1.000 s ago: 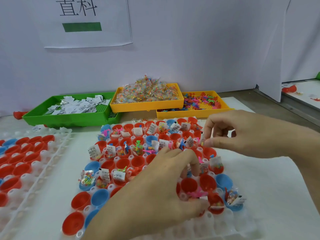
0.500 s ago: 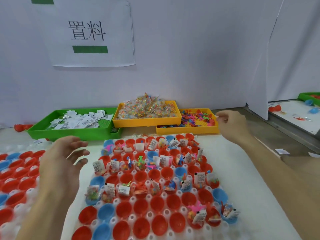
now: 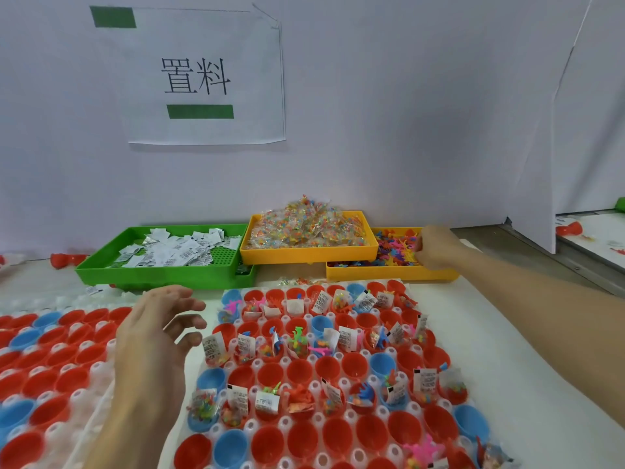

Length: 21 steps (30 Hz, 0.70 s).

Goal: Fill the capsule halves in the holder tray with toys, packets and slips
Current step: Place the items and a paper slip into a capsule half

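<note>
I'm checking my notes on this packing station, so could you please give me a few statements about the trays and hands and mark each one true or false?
1. The right hand is over the tray of loose plastic toys. True.
2. The left hand grips a paper slip. False: it hovers with fingers spread and holds nothing.
3. The green tray holds paper slips. True.
4. Every cup in the holder tray is filled. False: many red and blue cups are empty.
5. The tray of clear packets sits left of the green tray. False: it sits to its right.
</note>
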Motion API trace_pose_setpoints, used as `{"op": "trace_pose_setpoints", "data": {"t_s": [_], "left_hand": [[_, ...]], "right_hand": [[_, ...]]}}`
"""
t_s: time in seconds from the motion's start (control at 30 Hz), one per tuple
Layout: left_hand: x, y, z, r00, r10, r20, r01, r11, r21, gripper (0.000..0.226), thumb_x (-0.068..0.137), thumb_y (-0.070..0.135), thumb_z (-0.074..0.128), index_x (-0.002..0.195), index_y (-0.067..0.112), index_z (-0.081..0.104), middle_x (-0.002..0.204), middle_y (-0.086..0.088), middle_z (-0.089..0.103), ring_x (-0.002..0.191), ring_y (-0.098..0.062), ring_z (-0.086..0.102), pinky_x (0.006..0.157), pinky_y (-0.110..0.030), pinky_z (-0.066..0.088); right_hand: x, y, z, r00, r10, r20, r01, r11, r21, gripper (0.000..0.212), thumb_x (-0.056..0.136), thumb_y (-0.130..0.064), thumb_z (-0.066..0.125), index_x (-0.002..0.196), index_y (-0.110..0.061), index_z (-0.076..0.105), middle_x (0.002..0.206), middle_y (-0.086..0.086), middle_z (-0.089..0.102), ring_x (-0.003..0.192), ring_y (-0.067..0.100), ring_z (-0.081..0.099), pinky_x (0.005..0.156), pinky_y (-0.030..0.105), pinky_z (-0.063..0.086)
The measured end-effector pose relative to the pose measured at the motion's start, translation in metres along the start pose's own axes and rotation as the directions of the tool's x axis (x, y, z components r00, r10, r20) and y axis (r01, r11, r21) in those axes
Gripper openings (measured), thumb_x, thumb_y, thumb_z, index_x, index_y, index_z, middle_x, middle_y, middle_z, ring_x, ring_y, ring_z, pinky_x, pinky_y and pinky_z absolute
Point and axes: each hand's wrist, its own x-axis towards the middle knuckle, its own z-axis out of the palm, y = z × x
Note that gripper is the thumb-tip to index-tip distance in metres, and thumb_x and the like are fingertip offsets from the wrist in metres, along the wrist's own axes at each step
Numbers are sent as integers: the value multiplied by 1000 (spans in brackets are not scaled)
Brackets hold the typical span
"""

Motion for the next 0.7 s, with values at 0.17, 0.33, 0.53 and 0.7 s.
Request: {"op": "trace_pose_setpoints", "data": {"t_s": [0.17,0.33,0.53,0.7], "left_hand": [[0,-2,1,999,26,26,-26,1000,-1,18,93,9,47,83,12,61,70,-3,63,56,-14,55,46,-18,42],[-2,-3,2,997,66,45,-67,997,35,20,93,8,46,84,13,63,70,-2,65,59,-15,55,50,-23,41],[-6,-4,5,992,86,91,-93,993,73,25,92,6,45,81,16,65,70,-3,66,59,-16,55,49,-24,41],[-6,-1,5,989,106,101,-115,989,92,27,93,3,45,79,16,65,70,-3,66,58,-16,54,45,-21,42]], "right_hand": [[1,8,4,979,60,-193,-6,963,269,18,94,-5,59,87,-3,75,86,12,72,71,20,63,64,30,49],[-8,9,1,933,208,-293,1,814,581,12,94,-14,65,94,-14,77,84,-4,68,70,6,58,66,26,47],[-16,15,-1,916,350,-195,-54,591,805,11,92,-11,66,97,-15,73,80,-3,75,74,16,73,73,39,62],[-15,9,-8,907,365,-211,-40,574,818,10,90,-11,68,89,-20,73,95,4,72,84,19,69,65,30,55]]}}
